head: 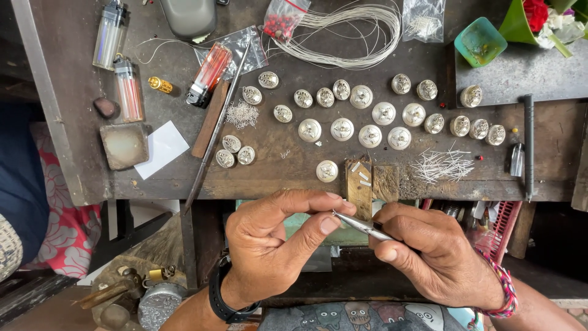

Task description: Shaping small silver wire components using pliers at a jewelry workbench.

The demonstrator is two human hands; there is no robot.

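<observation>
My right hand (438,254) grips slim metal pliers (361,225), whose tip points left toward a tiny wire piece (334,213). My left hand (275,242) pinches that wire piece between thumb and forefinger, just below the workbench's front edge (275,191). On the dark wooden bench above lie several round silver buttons (342,129), one of them (327,171) closest to my hands. A pile of short silver wire pins (442,164) lies at the right, and a coil of silver wire (355,30) at the top.
Several lighters (128,89) stand at the left, with a long rod (214,132), a wooden strip, white paper (160,148) and a grey block (124,146). A teal cup (479,41) and flowers sit top right. A black tool (528,144) lies at right. Padlock and hammer lie lower left.
</observation>
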